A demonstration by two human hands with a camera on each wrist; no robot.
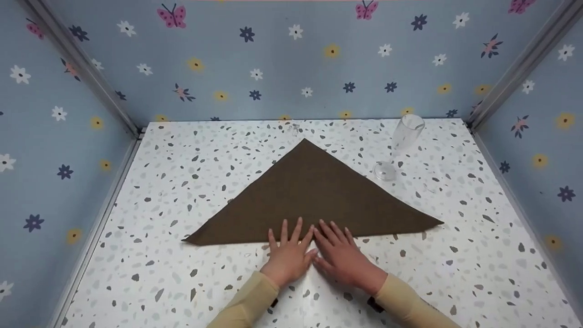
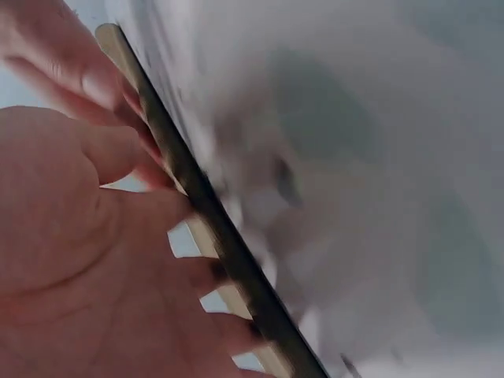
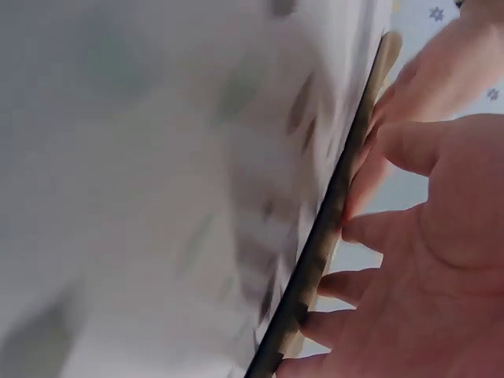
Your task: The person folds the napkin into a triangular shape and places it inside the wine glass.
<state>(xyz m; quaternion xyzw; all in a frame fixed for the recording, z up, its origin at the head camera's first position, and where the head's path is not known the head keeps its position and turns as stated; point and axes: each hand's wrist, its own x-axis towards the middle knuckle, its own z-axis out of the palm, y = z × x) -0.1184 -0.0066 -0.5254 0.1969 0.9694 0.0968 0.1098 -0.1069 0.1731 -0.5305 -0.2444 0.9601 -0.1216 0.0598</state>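
A brown cloth napkin [image 1: 314, 191], folded into a triangle, lies on the speckled table with its peak pointing away and its long folded edge toward me. My left hand [image 1: 289, 257] is spread, its straight fingertips resting on the near edge just left of the middle. Right beside it, my right hand [image 1: 341, 257] lays its extended fingers over the same edge. In the left wrist view the napkin's fold [image 2: 236, 260] runs beneath the fingertips as a dark band. The right wrist view likewise has the fold [image 3: 323, 220] under that hand's fingers.
A clear champagne flute [image 1: 407, 134] stands upright on the speckled table [image 1: 159, 273] beyond the napkin's right slope. Blue flower-patterned walls [image 1: 291, 59] enclose the back and both sides. A small clear object [image 1: 294, 128] is near the back edge.
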